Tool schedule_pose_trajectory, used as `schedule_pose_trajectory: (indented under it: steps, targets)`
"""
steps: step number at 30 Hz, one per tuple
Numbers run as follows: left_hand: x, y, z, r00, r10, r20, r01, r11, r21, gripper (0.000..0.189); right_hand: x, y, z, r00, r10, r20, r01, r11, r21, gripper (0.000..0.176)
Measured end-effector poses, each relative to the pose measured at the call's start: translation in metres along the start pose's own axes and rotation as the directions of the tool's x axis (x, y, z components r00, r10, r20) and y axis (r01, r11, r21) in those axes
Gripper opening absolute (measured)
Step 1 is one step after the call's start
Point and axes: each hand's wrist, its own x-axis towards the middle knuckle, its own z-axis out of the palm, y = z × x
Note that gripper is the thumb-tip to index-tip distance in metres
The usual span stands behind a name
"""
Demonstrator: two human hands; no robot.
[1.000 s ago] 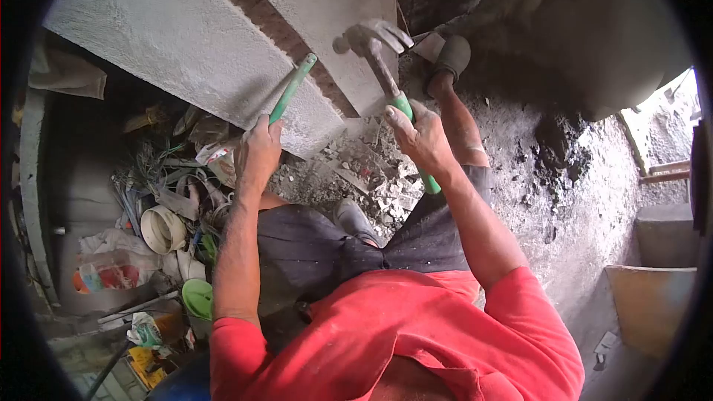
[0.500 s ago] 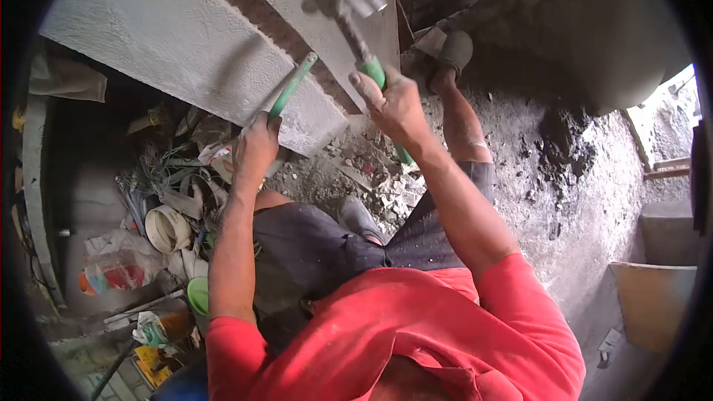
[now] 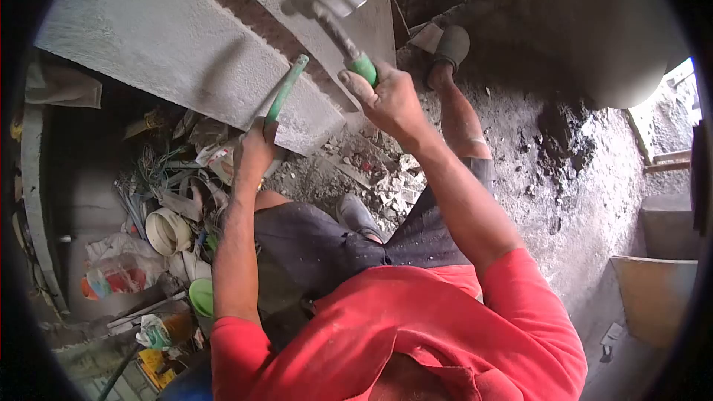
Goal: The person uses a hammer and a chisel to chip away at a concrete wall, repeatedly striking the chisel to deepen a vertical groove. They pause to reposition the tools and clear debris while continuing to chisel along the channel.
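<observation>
One left hand (image 3: 255,150) clasps one green rod (image 3: 286,90), one right hand (image 3: 391,104) one claw hammer (image 3: 339,34)

The left hand (image 3: 255,153) is gripping a green rod (image 3: 285,90) that is pointing beyond its fingers toward a grooved slab (image 3: 160,41). The right hand (image 3: 394,102) is holding a hammer (image 3: 362,69), its blurred head showing beyond those fingers.
</observation>
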Motion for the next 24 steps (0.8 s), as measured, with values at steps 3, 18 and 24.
schedule_pose_trajectory:
  steps: [3,18,24]
  targets:
    - [0.004,-0.002,0.001,0.999,0.003,-0.053,0.004,0.989,0.149,0.042,0.002,-0.015,-0.002,0.982,-0.154,-0.108,0.162,0.984,0.067,0.037]
    - [0.012,-0.048,0.03,0.941,0.33,0.07,-0.321,0.812,0.488,0.022,0.0,-0.007,0.007,0.973,-0.203,-0.107,0.207,0.978,0.023,0.038]
    - [0.005,-0.003,0.02,1.0,0.011,0.019,-0.009,0.996,-0.091,0.044,-0.01,0.106,0.034,0.975,0.205,0.082,-0.158,0.907,-0.391,0.049]
